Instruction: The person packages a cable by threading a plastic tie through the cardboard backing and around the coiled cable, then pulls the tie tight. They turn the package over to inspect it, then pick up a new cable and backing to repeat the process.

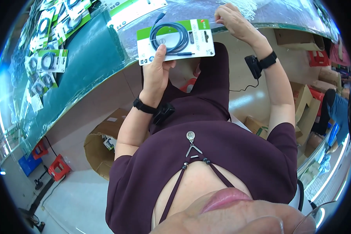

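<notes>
My left hand [157,72] grips a green and white packaging card [144,46] by its lower left edge, thumb on top. A coiled dark grey-blue cable [184,37] lies on the card's face, with one plug sticking up past the top edge and the other along the bottom. My right hand [234,23] is raised to the right of the card, apart from it. Its fingers are curled together beside a bundle of thin white strips [240,7]; whatever they pinch, if anything, is too small to make out.
Many carded cables [46,60] are heaped at the left of the green-topped table [91,50]. Another white and green card [136,11] lies at the far side. An open cardboard box [95,154] stands below on the left, a red stool [59,167] beyond it. More cartons [304,103] stand right.
</notes>
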Motion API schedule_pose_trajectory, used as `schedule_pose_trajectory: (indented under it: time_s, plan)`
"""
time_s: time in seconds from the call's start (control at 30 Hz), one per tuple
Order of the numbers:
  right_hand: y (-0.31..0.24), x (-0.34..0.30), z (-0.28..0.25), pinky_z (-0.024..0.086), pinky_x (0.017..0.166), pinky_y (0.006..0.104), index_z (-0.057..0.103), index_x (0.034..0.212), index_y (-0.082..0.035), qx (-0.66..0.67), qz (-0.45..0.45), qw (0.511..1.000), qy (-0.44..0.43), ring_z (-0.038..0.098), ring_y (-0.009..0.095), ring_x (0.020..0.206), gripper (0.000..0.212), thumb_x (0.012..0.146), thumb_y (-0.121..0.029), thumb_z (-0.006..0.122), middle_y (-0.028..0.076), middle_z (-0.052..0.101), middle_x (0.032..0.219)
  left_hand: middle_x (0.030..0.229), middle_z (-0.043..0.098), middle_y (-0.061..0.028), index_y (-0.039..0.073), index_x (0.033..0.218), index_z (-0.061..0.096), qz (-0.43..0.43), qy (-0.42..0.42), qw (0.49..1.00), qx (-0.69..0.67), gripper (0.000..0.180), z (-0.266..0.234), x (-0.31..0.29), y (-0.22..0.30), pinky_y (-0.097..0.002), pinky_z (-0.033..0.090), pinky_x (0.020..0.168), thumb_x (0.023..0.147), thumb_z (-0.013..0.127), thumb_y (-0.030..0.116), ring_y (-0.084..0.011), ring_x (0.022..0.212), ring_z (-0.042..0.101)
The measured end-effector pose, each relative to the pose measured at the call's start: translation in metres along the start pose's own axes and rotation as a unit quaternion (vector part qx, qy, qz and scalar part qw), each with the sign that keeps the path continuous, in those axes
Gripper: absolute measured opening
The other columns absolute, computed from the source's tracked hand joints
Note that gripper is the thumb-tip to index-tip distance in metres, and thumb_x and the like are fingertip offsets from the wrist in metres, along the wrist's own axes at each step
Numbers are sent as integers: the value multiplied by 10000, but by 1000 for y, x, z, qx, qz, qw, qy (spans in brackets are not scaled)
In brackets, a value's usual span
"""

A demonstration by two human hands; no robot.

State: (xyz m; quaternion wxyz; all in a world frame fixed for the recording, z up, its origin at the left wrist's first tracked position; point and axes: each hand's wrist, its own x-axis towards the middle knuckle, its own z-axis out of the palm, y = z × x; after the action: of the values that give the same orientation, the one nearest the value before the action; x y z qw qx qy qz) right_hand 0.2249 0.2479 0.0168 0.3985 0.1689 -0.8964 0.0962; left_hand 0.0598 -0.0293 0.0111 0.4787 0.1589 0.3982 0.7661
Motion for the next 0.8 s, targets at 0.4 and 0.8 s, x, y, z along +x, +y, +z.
schedule_pose_trajectory:
  time_s: [0.4, 0.8]
  plan:
    - [-138, 85, 49, 457, 737, 322, 631, 849, -21, 23, 341, 939, 49, 569, 237, 792, 99, 765, 16, 669, 79, 630, 837, 895, 592, -68, 66, 1048, 501, -137, -11, 923, -359, 160, 14, 29, 29, -262, 409, 532, 964, 551, 191, -167, 705, 539]
    - [-138, 91, 70, 453, 745, 306, 651, 832, -38, -39, 359, 926, 112, 575, 208, 775, 97, 752, 1, 689, 43, 638, 809, 885, 583, -79, 60, 1022, 488, -172, -12, 899, -402, 150, 15, 28, 24, -252, 400, 531, 969, 542, 189, -175, 704, 521]
